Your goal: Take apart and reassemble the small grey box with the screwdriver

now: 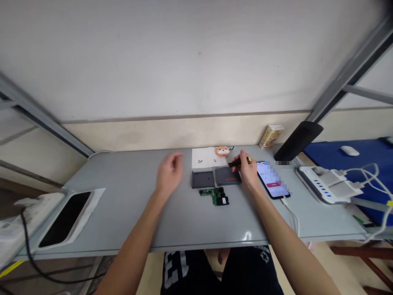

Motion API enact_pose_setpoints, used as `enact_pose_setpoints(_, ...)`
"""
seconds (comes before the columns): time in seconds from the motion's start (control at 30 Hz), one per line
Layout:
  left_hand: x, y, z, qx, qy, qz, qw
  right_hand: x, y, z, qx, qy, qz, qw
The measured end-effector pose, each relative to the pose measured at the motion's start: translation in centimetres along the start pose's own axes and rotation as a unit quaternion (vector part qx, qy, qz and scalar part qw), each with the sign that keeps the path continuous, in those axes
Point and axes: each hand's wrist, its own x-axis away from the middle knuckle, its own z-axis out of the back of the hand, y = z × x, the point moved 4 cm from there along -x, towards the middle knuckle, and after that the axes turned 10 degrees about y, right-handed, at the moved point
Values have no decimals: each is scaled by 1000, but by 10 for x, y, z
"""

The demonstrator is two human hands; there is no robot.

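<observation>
My right hand point(248, 171) is closed around a screwdriver point(236, 162) with a black handle and yellow end. Its thin shaft points left, over the dark grey case half point(226, 177). Beside that piece lies a second, tray-like case half point(202, 180). A green circuit board point(214, 196) with black parts rests in front of both. Behind them, several tiny dark screws point(200, 161) sit in two groups on a white sheet of paper point(204, 153). My left hand point(170, 174) is in the air left of the case pieces, its fingers curled but smeared by motion.
An orange animal-face case point(222, 151) sits on the paper's back corner. At right are a lit phone point(272, 180) on a cable, a small carton point(270, 136), a black cylinder point(297, 141) and a power strip point(322, 186). Another dark-screened device point(66, 219) lies left.
</observation>
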Motion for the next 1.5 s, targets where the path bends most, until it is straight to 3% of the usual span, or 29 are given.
enact_pose_setpoints(0.17, 8, -11, -47, -33, -169, -84, 981, 10, -2, -5, 29, -18, -2, 999)
enact_pose_setpoints(0.33, 12, -44, -54, -78, -206, -74, 973, 8, 2, -3, 45, -14, -6, 999)
enact_pose_setpoints(0.5, 18, -56, -46, -79, -188, -39, 978, 8, -2, -3, 44, -11, -1, 999)
enact_pose_setpoints(0.6, 19, -44, -41, -45, -170, -49, 983, 12, -8, -4, 65, -10, -3, 998)
enact_pose_setpoints(0.77, 27, -13, -44, 25, -234, -114, 965, 20, -17, -5, 87, -23, 27, 996)
enact_pose_setpoints(0.93, 29, -5, -46, 35, -242, -116, 963, 26, -23, -8, 94, -46, 45, 994)
enact_pose_setpoints(1.23, 25, -9, -43, 31, -231, -66, 970, 27, -4, -12, 51, -84, -77, 992)
enact_pose_setpoints(1.5, 27, -18, -45, 28, -206, -47, 977, 22, 5, -10, 89, -84, -82, 989)
